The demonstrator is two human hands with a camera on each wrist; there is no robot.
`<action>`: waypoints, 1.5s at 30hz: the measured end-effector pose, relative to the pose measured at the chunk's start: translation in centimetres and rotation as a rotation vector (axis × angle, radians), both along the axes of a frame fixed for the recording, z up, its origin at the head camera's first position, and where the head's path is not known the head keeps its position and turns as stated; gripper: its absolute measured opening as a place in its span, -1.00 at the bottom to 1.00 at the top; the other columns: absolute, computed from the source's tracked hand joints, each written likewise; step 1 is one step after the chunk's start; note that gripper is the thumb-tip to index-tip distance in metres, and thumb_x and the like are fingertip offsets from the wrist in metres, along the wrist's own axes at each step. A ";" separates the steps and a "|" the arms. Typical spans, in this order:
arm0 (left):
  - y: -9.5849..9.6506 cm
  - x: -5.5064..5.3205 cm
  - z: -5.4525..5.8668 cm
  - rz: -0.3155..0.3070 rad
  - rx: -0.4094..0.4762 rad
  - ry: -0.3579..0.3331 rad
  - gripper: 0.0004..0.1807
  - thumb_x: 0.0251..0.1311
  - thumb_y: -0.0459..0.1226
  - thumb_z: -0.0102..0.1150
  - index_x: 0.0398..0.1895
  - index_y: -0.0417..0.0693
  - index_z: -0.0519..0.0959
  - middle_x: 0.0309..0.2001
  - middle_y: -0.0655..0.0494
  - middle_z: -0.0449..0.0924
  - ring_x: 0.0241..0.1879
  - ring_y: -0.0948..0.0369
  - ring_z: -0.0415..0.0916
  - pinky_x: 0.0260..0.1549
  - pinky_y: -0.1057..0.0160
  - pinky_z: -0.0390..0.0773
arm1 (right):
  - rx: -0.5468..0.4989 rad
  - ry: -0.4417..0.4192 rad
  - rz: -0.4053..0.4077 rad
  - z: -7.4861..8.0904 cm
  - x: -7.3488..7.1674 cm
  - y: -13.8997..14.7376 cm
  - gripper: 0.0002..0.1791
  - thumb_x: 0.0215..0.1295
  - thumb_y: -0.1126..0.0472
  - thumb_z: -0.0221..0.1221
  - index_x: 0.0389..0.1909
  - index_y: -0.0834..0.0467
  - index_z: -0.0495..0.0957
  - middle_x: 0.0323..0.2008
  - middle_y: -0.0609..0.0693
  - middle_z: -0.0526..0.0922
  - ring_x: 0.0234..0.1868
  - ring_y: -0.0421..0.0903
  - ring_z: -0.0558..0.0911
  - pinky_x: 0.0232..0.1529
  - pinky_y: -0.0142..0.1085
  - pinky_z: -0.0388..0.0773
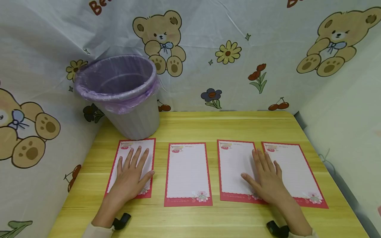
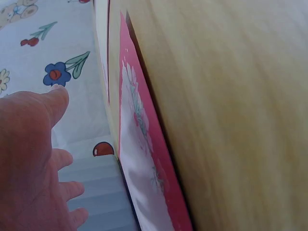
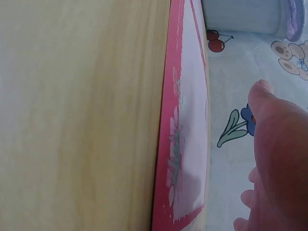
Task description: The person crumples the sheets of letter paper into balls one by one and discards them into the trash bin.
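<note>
Several sheets of red-bordered letter paper lie in a row. My left hand, fingers spread, is over the leftmost sheet. In the left wrist view a gap shows between that hand and the paper. My right hand, also with straight fingers, overlaps the third sheet and the near edge of the rightmost sheet. The right wrist view has this hand apart from the paper. Between the hands lies another sheet. Neither hand holds anything.
A grey bin with a purple liner stands at the table's back left, right at the top of the leftmost sheet. Behind the wooden table hangs a bear-print cloth. Black wrist straps sit at both wrists.
</note>
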State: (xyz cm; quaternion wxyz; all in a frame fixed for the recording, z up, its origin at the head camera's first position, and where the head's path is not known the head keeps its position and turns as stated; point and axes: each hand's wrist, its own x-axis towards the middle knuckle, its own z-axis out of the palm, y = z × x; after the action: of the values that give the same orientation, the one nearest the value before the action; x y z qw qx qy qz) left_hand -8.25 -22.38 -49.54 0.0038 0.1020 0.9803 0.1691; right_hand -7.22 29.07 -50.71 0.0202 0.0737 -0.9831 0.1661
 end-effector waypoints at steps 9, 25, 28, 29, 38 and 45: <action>-0.1 0.0 -0.3 0.006 0.004 0.012 -0.01 0.49 0.17 0.20 0.80 0.21 -0.07 0.80 -0.11 -0.24 0.75 -0.30 -0.31 0.57 -0.61 -0.33 | 0.004 0.006 0.003 0.0 -0.1 0.0 0.16 0.47 -0.41 0.14 0.79 -0.03 -0.28 0.76 0.26 -0.08 0.76 0.38 -0.14 0.57 0.55 -0.16; -1.1 0.5 -0.3 0.015 0.014 -0.023 0.00 0.49 0.22 0.16 0.80 0.25 -0.11 0.80 -0.14 -0.22 0.74 -0.31 -0.29 0.56 -0.63 -0.29 | -0.027 0.004 0.053 0.2 -0.3 -1.3 0.14 0.46 -0.35 0.19 0.79 0.01 -0.19 0.77 0.22 -0.08 0.76 0.37 -0.12 0.56 0.54 -0.09; -1.5 0.7 -0.4 0.026 0.024 -0.031 0.04 0.46 0.19 0.22 0.80 0.23 -0.12 0.79 -0.16 -0.21 0.73 -0.33 -0.27 0.56 -0.63 -0.27 | -0.051 0.023 0.087 0.2 -0.6 -1.9 0.16 0.42 -0.34 0.27 0.78 0.00 -0.14 0.76 0.19 -0.03 0.75 0.38 -0.09 0.55 0.54 -0.08; -1.6 0.7 -0.5 0.032 0.027 -0.034 0.06 0.44 0.18 0.25 0.80 0.23 -0.13 0.79 -0.16 -0.21 0.73 -0.33 -0.26 0.56 -0.64 -0.27 | -0.055 0.031 0.102 0.2 -0.7 -2.2 0.18 0.39 -0.35 0.29 0.78 -0.01 -0.13 0.76 0.18 -0.01 0.74 0.37 -0.08 0.55 0.53 -0.08; -3.5 1.0 -0.9 0.032 0.105 -0.059 0.15 0.36 0.17 0.37 0.80 0.20 -0.13 0.76 -0.23 -0.17 0.69 -0.38 -0.22 0.47 -0.70 -0.18 | -0.095 0.033 0.219 0.9 -2.6 -5.7 0.35 0.17 -0.45 0.43 0.77 0.02 -0.08 0.72 0.17 0.09 0.71 0.29 0.04 0.57 0.47 0.04; -5.7 0.1 0.2 0.048 0.224 -0.066 0.12 0.36 0.00 0.42 0.79 0.09 -0.08 0.72 -0.35 -0.16 0.65 -0.46 -0.24 0.39 -0.70 -0.12 | -0.106 -0.051 0.265 1.2 -3.8 -9.1 0.33 0.21 -0.56 0.31 0.75 0.12 -0.01 0.72 0.13 0.12 0.73 0.26 0.04 0.62 0.43 0.10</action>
State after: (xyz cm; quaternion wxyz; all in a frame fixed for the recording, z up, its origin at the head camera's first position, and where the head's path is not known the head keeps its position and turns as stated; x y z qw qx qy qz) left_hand -8.12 -28.04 -49.34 0.0207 0.0726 0.9568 0.2808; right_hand -11.06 19.92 -49.49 -0.0230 0.1975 -0.9548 0.2208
